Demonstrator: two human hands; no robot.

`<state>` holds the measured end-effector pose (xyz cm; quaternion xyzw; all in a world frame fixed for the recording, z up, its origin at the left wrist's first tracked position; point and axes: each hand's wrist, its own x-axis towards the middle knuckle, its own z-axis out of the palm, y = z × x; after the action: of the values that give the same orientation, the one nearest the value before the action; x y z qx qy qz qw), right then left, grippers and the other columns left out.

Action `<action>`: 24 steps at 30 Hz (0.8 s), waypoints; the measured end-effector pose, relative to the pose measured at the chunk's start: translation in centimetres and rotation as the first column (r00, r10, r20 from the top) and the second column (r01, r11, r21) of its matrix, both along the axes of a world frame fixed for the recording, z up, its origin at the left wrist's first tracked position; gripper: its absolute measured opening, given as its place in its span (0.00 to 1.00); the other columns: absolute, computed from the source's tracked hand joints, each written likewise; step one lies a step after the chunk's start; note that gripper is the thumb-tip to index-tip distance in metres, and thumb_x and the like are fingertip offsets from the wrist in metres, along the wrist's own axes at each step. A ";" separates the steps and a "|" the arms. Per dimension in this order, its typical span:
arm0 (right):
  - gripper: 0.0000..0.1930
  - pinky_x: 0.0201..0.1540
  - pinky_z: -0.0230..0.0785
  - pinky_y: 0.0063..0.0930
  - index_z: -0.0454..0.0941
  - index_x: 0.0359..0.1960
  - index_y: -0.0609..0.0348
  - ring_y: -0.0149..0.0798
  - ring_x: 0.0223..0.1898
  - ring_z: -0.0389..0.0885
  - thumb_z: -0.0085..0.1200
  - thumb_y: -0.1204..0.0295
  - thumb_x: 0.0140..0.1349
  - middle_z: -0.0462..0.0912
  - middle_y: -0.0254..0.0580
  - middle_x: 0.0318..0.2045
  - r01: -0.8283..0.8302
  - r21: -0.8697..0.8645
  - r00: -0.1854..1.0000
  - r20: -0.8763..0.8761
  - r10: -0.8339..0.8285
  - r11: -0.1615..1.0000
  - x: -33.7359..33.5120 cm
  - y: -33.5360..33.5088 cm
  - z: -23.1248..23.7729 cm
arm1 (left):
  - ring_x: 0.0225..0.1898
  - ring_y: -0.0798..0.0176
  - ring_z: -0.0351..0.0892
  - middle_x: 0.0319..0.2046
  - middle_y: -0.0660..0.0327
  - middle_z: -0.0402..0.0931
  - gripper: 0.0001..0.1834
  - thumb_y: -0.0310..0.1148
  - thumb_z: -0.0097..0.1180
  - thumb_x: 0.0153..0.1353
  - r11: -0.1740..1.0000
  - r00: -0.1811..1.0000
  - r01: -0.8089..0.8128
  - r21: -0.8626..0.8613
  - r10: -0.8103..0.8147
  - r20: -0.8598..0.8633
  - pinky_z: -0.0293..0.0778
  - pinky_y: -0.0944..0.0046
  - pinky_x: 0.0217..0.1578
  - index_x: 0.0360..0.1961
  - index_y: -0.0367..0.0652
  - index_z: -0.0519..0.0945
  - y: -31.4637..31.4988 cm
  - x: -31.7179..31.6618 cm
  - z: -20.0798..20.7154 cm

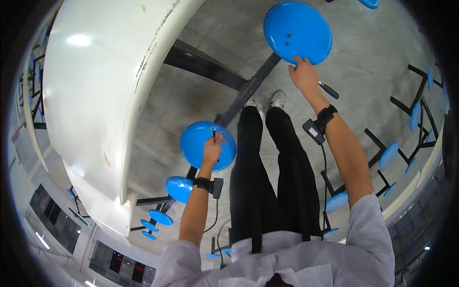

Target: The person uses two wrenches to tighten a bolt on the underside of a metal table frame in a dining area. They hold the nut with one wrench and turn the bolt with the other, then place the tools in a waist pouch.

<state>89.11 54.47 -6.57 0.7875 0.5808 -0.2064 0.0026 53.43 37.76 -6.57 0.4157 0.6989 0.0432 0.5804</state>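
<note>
My left hand (pixel 212 147) is over a round blue stool seat (pixel 191 143). Its fingers are closed around a slim dark piece with a shiny metal end (pixel 213 129), too small to name. My right hand (pixel 304 76) reaches to the near rim of a farther round blue seat (pixel 306 28), which has two small dark spots on its top. From under that hand sticks out the black handle of a hand tool (pixel 329 90); its working end is hidden by my fingers.
A long white tabletop (pixel 100 86) with a chipped edge fills the left side. Black metal beams (pixel 205 64) join the seats beneath it. More blue stools (pixel 388 154) on black frames stand to the right, others (pixel 160 216) at lower left. Cables hang from my wrist devices.
</note>
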 end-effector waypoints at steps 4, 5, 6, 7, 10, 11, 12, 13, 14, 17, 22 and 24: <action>0.16 0.36 0.72 0.45 0.74 0.45 0.52 0.55 0.35 0.78 0.51 0.62 0.57 0.76 0.50 0.42 0.007 0.213 1.000 0.026 -0.013 0.977 1.1 1.7 -1.8 | 0.32 0.69 0.75 0.28 0.60 0.81 0.15 0.38 0.47 0.64 0.981 0.987 -0.135 -0.137 0.145 0.067 0.67 0.70 0.41 0.41 0.39 0.80 2.2 2.6 -2.6; 0.16 0.35 0.72 0.45 0.74 0.46 0.52 0.55 0.34 0.78 0.51 0.62 0.57 0.75 0.50 0.43 0.009 0.246 1.000 0.014 -0.013 0.969 0.8 1.7 -2.0 | 0.32 0.69 0.75 0.28 0.60 0.81 0.15 0.38 0.47 0.64 0.977 0.988 -0.131 -0.170 0.142 0.053 0.67 0.70 0.41 0.41 0.39 0.80 1.5 2.2 -2.9; 0.16 0.35 0.72 0.45 0.74 0.46 0.52 0.55 0.34 0.78 0.51 0.62 0.57 0.75 0.50 0.43 0.012 0.222 1.000 0.019 -0.016 0.975 1.3 2.1 -2.9 | 0.31 0.69 0.75 0.27 0.60 0.81 0.15 0.38 0.48 0.64 0.974 0.978 -0.176 -0.139 0.189 0.083 0.67 0.70 0.40 0.41 0.39 0.80 1.6 2.5 -3.6; 0.15 0.34 0.73 0.44 0.75 0.45 0.52 0.54 0.34 0.78 0.51 0.62 0.57 0.76 0.49 0.41 -0.038 0.316 0.999 0.047 0.024 0.948 2.0 2.8 -3.8 | 0.31 0.69 0.75 0.27 0.61 0.80 0.15 0.38 0.48 0.63 0.970 0.965 -0.221 -0.105 0.233 0.119 0.67 0.69 0.39 0.41 0.39 0.80 1.8 2.8 -4.2; 0.16 0.34 0.72 0.41 0.74 0.47 0.50 0.52 0.35 0.78 0.51 0.61 0.58 0.77 0.47 0.40 -0.138 0.347 0.988 0.109 0.107 0.928 3.2 3.9 -4.8 | 0.30 0.70 0.74 0.25 0.62 0.79 0.15 0.38 0.50 0.63 0.970 0.965 -0.223 -0.093 0.233 0.119 0.66 0.70 0.37 0.41 0.40 0.80 2.4 2.8 -5.3; 0.17 0.35 0.72 0.39 0.74 0.50 0.48 0.52 0.36 0.78 0.51 0.59 0.59 0.77 0.46 0.40 -0.185 0.312 0.980 0.124 0.153 0.932 3.2 4.3 -4.6 | 0.30 0.70 0.74 0.25 0.62 0.79 0.15 0.38 0.50 0.63 0.970 0.965 -0.216 -0.113 0.230 0.130 0.66 0.70 0.37 0.41 0.40 0.80 2.6 2.7 -5.3; 0.17 0.35 0.72 0.39 0.74 0.50 0.48 0.52 0.36 0.78 0.51 0.59 0.59 0.77 0.46 0.40 -0.183 0.301 0.980 0.130 0.150 0.936 2.6 4.5 -4.1 | 0.29 0.71 0.73 0.24 0.63 0.78 0.14 0.38 0.50 0.63 0.970 0.970 -0.210 -0.123 0.222 0.097 0.66 0.70 0.35 0.41 0.40 0.80 2.9 2.0 -5.2; 0.15 0.36 0.71 0.43 0.73 0.45 0.52 0.54 0.37 0.77 0.51 0.63 0.57 0.75 0.50 0.39 -0.136 0.230 0.990 0.050 0.128 0.964 2.4 4.4 -3.8 | 0.28 0.73 0.72 0.22 0.64 0.77 0.14 0.38 0.50 0.63 0.970 0.974 -0.204 -0.135 0.214 0.072 0.65 0.71 0.33 0.41 0.40 0.80 3.5 2.8 -4.9; 0.12 0.37 0.70 0.48 0.72 0.41 0.57 0.56 0.37 0.76 0.50 0.67 0.56 0.74 0.53 0.38 -0.092 0.156 0.995 -0.029 0.098 0.983 2.3 4.3 -3.4 | 0.26 0.74 0.70 0.21 0.66 0.76 0.14 0.38 0.50 0.63 0.955 0.964 -0.234 -0.180 0.252 0.082 0.64 0.73 0.31 0.42 0.39 0.80 3.8 3.4 -4.1; 0.11 0.36 0.70 0.49 0.71 0.41 0.56 0.58 0.35 0.76 0.48 0.69 0.56 0.72 0.52 0.39 -0.079 0.116 0.996 -0.019 0.082 0.990 0.8 4.7 -2.0 | 0.26 0.75 0.69 0.21 0.67 0.75 0.14 0.37 0.50 0.63 0.972 0.976 -0.175 -0.156 0.193 0.106 0.62 0.73 0.29 0.42 0.39 0.80 3.7 2.5 -4.0; 0.14 0.33 0.71 0.38 0.75 0.42 0.55 0.48 0.32 0.78 0.51 0.63 0.57 0.78 0.45 0.34 -0.109 0.208 0.994 0.045 0.101 0.972 3.0 2.0 -4.2 | 0.31 0.73 0.71 0.25 0.65 0.77 0.15 0.37 0.52 0.61 0.966 0.962 -0.235 -0.112 0.247 0.116 0.66 0.72 0.36 0.41 0.38 0.81 3.7 5.5 -5.1; 0.16 0.33 0.72 0.35 0.76 0.46 0.50 0.49 0.34 0.78 0.52 0.60 0.58 0.79 0.44 0.35 -0.096 0.269 0.995 -0.008 0.102 0.958 2.0 1.1 -3.9 | 0.31 0.72 0.72 0.26 0.64 0.78 0.15 0.37 0.53 0.61 0.962 0.960 -0.263 -0.072 0.269 0.078 0.66 0.72 0.36 0.41 0.37 0.81 5.3 5.6 -5.5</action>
<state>91.10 55.57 -10.47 0.7483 0.6420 -0.1340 -0.0998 59.00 43.03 -12.06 0.2978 0.7235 0.1175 0.6116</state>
